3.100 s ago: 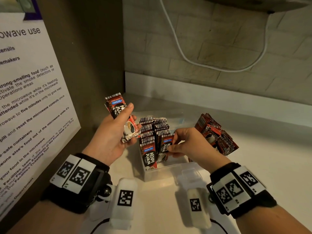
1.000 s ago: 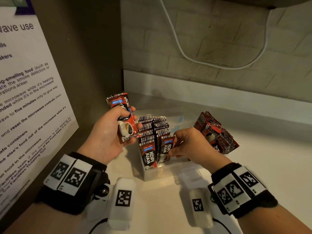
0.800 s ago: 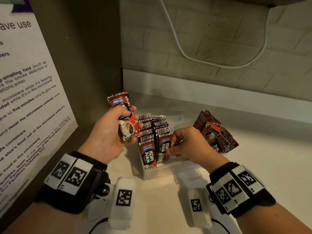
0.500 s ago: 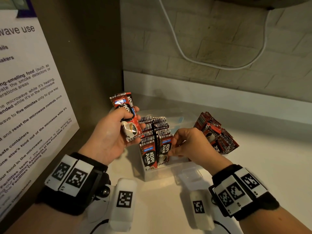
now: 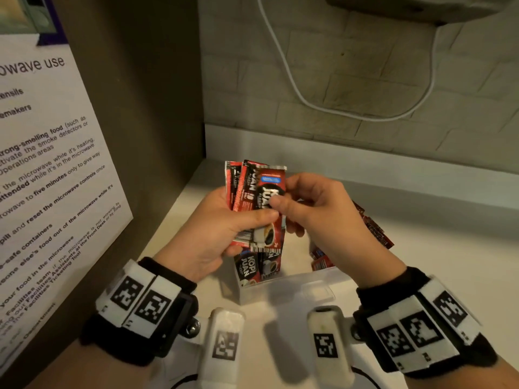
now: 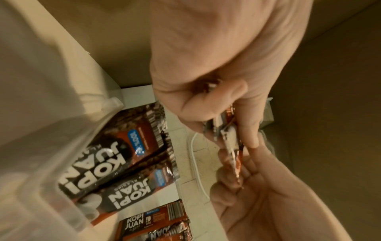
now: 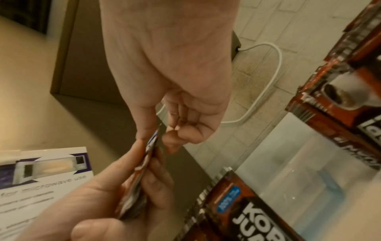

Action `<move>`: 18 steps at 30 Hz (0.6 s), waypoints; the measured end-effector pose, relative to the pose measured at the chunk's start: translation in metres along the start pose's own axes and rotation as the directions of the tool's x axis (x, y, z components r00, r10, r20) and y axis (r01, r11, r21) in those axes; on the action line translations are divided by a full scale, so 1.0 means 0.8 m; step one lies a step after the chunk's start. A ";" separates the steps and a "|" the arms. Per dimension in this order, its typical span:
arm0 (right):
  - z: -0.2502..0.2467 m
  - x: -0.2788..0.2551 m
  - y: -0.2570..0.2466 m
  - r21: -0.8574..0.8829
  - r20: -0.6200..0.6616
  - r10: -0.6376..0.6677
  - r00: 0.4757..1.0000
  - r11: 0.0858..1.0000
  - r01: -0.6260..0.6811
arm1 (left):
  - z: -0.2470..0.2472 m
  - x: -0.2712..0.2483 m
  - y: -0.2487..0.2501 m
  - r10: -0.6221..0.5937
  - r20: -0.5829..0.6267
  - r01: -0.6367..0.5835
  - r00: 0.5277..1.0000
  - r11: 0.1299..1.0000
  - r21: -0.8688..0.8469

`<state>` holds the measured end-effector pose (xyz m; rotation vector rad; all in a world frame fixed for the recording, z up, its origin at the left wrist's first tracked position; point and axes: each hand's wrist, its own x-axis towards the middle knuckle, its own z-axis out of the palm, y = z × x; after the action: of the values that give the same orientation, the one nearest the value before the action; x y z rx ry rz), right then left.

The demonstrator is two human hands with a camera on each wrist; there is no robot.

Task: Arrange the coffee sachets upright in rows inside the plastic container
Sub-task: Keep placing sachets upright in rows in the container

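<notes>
Above the clear plastic container (image 5: pixel 283 287) holding two rows of upright sachets, left hand (image 5: pixel 213 237) clamps three red-and-black coffee sachets (image 5: pixel 258 200); right hand (image 5: pixel 317 211) pinches the front one.

Sachets (image 5: pixel 254 266) upright in container (image 5: pixel 283 287), loose pile (image 5: pixel 375 230) right, poster (image 5: pixel 47 153) left.

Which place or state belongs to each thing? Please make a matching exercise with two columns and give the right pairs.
Things:
1. front sachet
2. plastic container
3. loose sachet pile
4. white cable

Places or states:
A. hangs on the brick wall
B. lies on the counter, right of the container
C. pinched by the right hand from the left hand's stack
D. holds upright sachets

Pairs: 1-C, 2-D, 3-B, 4-A
</notes>
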<state>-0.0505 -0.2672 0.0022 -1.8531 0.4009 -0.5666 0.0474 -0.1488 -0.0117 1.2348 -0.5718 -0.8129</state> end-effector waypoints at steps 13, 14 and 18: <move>-0.055 0.002 0.030 -0.230 0.024 0.206 0.978 0.954 -0.195 | -0.035 0.009 0.006 -0.090 -0.279 0.042 0.956 0.984 -0.172; -0.055 0.002 0.037 -0.262 0.059 0.237 0.970 0.941 -0.214 | -0.036 0.010 0.006 -0.092 -0.288 0.041 0.953 0.983 -0.180; -0.041 0.005 0.061 -0.224 0.103 0.276 0.956 0.942 -0.248 | -0.037 0.010 0.003 -0.102 -0.295 0.049 0.950 0.982 -0.181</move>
<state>-0.0657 -0.3113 -0.0338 -1.9830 0.6270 -0.2229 0.0753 -0.1378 -0.0174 1.1981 -0.2002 -0.7030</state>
